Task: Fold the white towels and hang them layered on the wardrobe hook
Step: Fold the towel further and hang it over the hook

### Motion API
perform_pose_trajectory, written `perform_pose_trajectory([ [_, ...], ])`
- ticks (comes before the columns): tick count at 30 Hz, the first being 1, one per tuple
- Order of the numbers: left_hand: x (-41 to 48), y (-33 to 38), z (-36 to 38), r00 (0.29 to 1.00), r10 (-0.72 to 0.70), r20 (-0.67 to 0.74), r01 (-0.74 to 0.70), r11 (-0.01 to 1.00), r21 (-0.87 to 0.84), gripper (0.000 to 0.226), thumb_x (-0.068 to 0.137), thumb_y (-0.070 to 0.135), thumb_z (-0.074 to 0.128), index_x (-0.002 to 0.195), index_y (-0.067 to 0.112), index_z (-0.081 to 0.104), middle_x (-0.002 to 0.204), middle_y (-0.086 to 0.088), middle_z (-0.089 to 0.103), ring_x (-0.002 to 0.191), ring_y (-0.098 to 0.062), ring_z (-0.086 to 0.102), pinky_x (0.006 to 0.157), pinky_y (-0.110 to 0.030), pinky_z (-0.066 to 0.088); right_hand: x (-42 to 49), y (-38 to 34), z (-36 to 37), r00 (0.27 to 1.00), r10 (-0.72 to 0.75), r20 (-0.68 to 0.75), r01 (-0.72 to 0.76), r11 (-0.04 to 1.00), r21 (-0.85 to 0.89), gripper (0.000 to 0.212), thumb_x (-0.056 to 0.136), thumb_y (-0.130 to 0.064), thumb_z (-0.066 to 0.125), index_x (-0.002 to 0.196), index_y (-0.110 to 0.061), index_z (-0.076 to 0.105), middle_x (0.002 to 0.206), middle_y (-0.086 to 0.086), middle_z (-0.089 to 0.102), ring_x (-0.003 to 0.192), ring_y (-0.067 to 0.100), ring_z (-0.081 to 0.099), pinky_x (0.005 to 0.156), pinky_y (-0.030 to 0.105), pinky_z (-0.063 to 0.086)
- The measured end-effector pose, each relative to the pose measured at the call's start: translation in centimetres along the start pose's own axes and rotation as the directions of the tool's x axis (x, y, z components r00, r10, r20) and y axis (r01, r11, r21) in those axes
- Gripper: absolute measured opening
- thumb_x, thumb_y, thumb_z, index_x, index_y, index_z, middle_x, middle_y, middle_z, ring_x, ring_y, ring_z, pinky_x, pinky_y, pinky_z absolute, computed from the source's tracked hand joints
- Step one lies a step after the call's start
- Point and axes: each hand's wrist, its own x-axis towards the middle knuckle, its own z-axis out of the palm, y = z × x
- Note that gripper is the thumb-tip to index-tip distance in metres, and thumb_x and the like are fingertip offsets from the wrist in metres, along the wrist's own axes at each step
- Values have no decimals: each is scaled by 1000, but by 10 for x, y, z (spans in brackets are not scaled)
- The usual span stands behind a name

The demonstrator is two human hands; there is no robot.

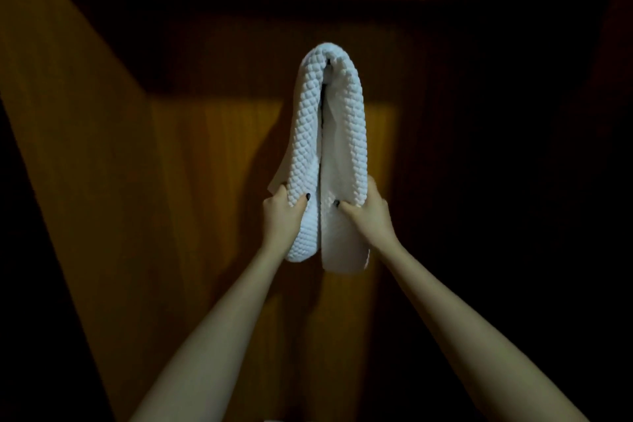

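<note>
White towel (329, 147) hanging doubled, wardrobe panel (205, 188) behind; left hand (282, 216) clutching one end, right hand (370, 213) the other

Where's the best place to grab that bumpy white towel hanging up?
Low down on its two hanging tails, one per hand, coming in from the outer sides, probably. The white towel droops in an upside-down U, so both tails hang side by side. That is where the left hand and right hand grip it.
</note>
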Motion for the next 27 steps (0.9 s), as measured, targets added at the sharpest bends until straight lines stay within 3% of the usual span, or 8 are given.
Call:
perform_pose_trajectory([
  [4,-11,-13,-13,999,49,-14,-49,999,-4,20,96,15,57,110,1,53,96,-9,64,78,-21,64,56,-8,43,-26,31,9,988,153,-32,-156,980,-121,5,87,-11,62,86,-6,61,85,3,67,85,25,67,65,31,47],
  [7,-19,-22,-18,997,70,7,-71,997,35,15,98,16,53,105,5,45,94,-7,60,68,-8,58,47,-4,40,-27,27,9,969,124,-213,-146,985,-91,24,89,-9,56,69,-20,51,68,-5,59,62,11,58,53,26,41],
  [12,-31,-25,-8,998,-5,67,2,999,40,25,100,22,50,117,5,42,105,-15,64,81,-24,64,53,-18,45,-30,18,14,967,27,-255,-74,982,-175,13,93,-5,51,100,-12,59,75,-8,57,65,5,54,55,17,37],
  [14,-33,-21,-2,985,-94,146,96,995,-3,38,98,24,53,129,7,39,118,-18,61,98,-33,64,71,-35,53,-37,16,20,990,8,-141,-31,986,-162,35,93,-6,52,126,-15,55,94,-6,63,83,10,62,63,13,45],
  [17,-42,-25,5,958,-157,242,162,987,-2,48,96,19,57,138,6,37,129,-19,58,113,-35,60,86,-39,52,-49,19,30,999,-28,30,33,984,-174,66,91,-4,54,150,-25,32,127,-9,56,106,4,54,83,11,45],
  [20,-52,-30,6,970,-158,183,162,987,-4,36,97,13,55,130,0,49,123,-20,62,111,-33,61,84,-34,51,-59,31,30,996,11,84,6,979,-203,65,93,1,50,152,-21,30,122,-9,55,104,6,57,76,4,41],
  [23,-52,-26,5,967,-168,191,173,985,-11,33,97,13,54,127,-1,51,123,-19,62,111,-32,61,86,-38,52,-63,35,24,986,74,146,-44,979,-199,62,95,0,51,151,-17,32,130,0,59,113,18,61,86,19,46],
  [27,-79,-32,-4,943,-217,252,237,970,-54,52,96,23,59,144,12,39,137,-11,55,122,-26,56,89,-29,46,-85,33,15,976,107,190,-86,990,-116,72,95,-12,60,156,-21,22,144,-14,41,114,-12,41,84,-2,34],
])
